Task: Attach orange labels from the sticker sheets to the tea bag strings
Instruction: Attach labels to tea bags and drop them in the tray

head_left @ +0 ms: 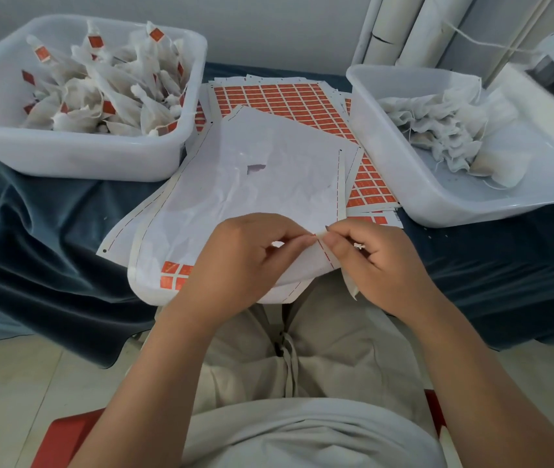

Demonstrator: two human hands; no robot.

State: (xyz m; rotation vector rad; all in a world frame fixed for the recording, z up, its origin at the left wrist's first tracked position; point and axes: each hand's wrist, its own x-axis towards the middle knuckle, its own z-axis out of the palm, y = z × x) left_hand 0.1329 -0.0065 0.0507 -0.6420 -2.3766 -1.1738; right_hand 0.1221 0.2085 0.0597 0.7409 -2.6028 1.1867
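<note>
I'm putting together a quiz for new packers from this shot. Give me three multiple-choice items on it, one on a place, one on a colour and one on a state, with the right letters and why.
1. Where does the tub of labelled tea bags stand?
A. At the table's left
B. At the table's right
C. On the floor

2. What colour is the cloth over the table?
A. Red
B. Yellow
C. Dark blue

3. How is the top sticker sheet?
A. Full of labels
B. Nearly stripped, with a few orange labels left at its near left corner
C. Rolled up

Answers:
1 A: orange tags show among the bags in the left tub, while the right tub holds plain bags.
2 C: dark blue folds hang off the table edge.
3 B: the sheet is bare white but for that corner.
</note>
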